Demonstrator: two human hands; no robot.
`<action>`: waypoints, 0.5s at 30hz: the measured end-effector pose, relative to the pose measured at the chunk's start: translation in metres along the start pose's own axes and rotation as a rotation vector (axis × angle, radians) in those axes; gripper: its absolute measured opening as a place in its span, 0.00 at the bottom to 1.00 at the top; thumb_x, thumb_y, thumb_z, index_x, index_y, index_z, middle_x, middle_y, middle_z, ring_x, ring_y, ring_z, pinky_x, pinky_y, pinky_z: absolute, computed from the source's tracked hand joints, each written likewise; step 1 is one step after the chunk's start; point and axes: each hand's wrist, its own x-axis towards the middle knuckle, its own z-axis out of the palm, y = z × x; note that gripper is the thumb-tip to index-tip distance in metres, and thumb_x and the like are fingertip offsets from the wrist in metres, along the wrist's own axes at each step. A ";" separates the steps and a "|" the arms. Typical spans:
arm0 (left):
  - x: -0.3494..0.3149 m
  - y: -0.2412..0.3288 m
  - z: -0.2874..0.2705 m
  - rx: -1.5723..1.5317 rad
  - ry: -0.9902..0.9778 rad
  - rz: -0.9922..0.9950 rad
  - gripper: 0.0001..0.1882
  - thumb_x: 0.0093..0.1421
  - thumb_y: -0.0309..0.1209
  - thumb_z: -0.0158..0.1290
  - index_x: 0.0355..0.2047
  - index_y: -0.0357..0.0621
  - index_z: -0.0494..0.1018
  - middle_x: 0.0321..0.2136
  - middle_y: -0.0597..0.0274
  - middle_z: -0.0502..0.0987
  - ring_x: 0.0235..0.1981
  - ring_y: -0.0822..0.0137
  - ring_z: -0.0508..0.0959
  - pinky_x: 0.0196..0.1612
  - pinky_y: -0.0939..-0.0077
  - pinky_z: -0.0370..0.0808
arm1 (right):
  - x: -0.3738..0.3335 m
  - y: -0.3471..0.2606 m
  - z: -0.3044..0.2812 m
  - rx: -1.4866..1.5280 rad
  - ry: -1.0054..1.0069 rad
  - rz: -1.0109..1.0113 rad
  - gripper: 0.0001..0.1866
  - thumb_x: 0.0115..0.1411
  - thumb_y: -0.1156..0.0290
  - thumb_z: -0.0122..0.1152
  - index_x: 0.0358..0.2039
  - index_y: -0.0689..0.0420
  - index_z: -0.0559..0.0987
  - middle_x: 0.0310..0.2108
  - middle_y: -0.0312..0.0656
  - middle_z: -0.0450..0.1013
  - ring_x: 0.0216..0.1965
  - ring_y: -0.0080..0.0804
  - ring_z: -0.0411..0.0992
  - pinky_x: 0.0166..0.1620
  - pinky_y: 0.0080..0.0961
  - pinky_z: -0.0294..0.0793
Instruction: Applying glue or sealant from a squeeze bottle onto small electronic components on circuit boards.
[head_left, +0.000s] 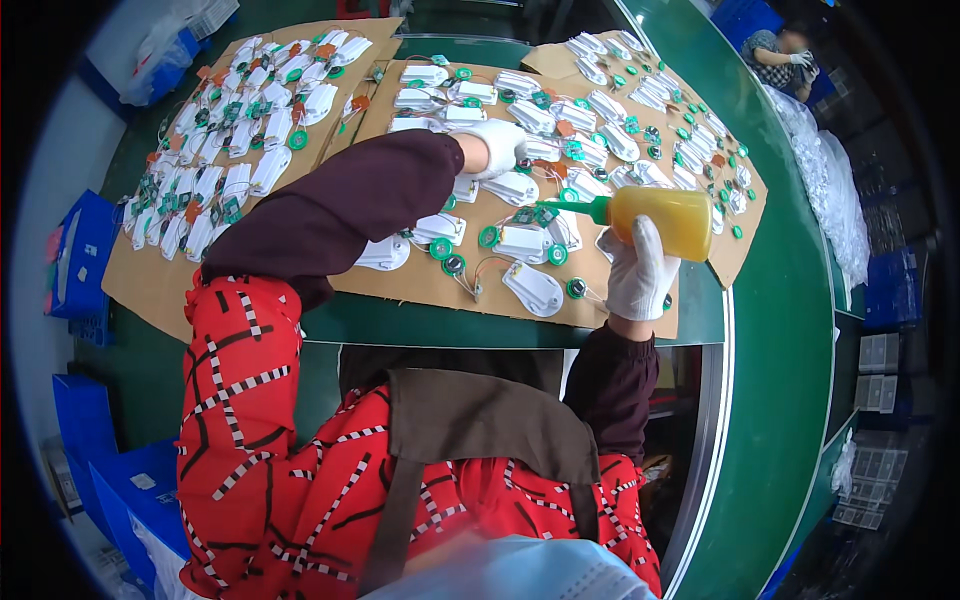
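My right hand, in a white glove, is closed around a squeeze bottle of amber-yellow liquid with a long green nozzle. The bottle lies tilted on its side, its nozzle tip pointing left over small green circuit boards beside a white plastic casing. Just above that casing is my left hand, also gloved, its fingers curled together; what they pinch, if anything, is hidden. Around both hands lie more white casings with wired green-rimmed round parts. Nearest me is a single white casing.
Cardboard sheets covered with rows of casings, wires and orange pieces lie on the green table. Blue bins stand at the left. Clear plastic bags line the right side. Another person works at the far right.
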 end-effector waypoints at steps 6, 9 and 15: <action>-0.003 0.016 0.004 0.341 0.017 0.070 0.08 0.47 0.26 0.50 0.27 0.39 0.75 0.27 0.50 0.76 0.30 0.55 0.77 0.34 0.68 0.73 | 0.000 -0.006 -0.009 0.027 -0.011 -0.003 0.20 0.53 0.73 0.53 0.46 0.60 0.63 0.40 0.43 0.66 0.37 0.30 0.69 0.30 0.20 0.73; -0.009 0.031 0.000 0.509 -0.043 0.072 0.07 0.47 0.26 0.49 0.26 0.40 0.75 0.26 0.50 0.76 0.30 0.56 0.77 0.32 0.68 0.73 | -0.003 -0.009 -0.009 0.039 -0.009 -0.001 0.21 0.53 0.72 0.54 0.47 0.59 0.62 0.40 0.43 0.66 0.38 0.31 0.69 0.32 0.21 0.73; -0.007 0.026 0.007 0.478 -0.017 -0.059 0.09 0.49 0.28 0.48 0.31 0.41 0.74 0.29 0.51 0.76 0.32 0.57 0.77 0.32 0.67 0.73 | -0.009 -0.015 -0.011 0.061 0.015 -0.001 0.22 0.52 0.72 0.54 0.47 0.59 0.62 0.41 0.42 0.65 0.40 0.32 0.68 0.34 0.22 0.73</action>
